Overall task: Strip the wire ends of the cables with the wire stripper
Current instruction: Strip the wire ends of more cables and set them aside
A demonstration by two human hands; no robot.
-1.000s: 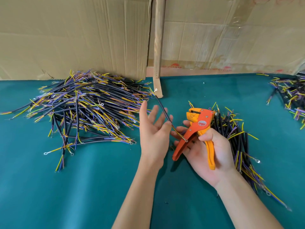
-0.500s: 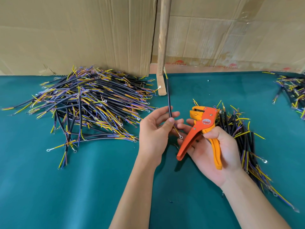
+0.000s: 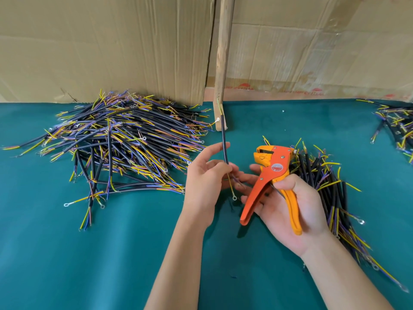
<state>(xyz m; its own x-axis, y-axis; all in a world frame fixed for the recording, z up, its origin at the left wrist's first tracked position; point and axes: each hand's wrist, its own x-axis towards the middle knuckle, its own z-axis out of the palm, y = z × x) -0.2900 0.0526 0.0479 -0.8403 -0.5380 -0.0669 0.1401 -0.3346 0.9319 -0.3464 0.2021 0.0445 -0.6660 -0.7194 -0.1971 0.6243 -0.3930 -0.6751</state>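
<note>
Head view: left hand [image 3: 206,182] pinches one black cable [image 3: 224,144] between thumb and fingers, holding it nearly upright over the green table [image 3: 111,253]. Lower cable end fans into thin coloured wires [image 3: 232,182]; a yellow one ends in a ring terminal [image 3: 234,198] that hangs between the two hands. Upper cable end shows a short yellow-green wire in front of the wooden post [image 3: 223,52].

Right hand [image 3: 290,211] is palm up with the stripper [image 3: 271,175] lying across it, thumb curled over the tool near its pivot. Stripper handles are spread apart, the red one toward the left hand, the orange one along the palm. Its head points away from the person, just right of the cable.

Large cable pile [image 3: 116,139] lies left of the hands. A second pile [image 3: 324,182] lies under and behind the right hand. A third pile [image 3: 397,124] sits at the right edge. Cardboard [image 3: 100,48] stands behind the table.
</note>
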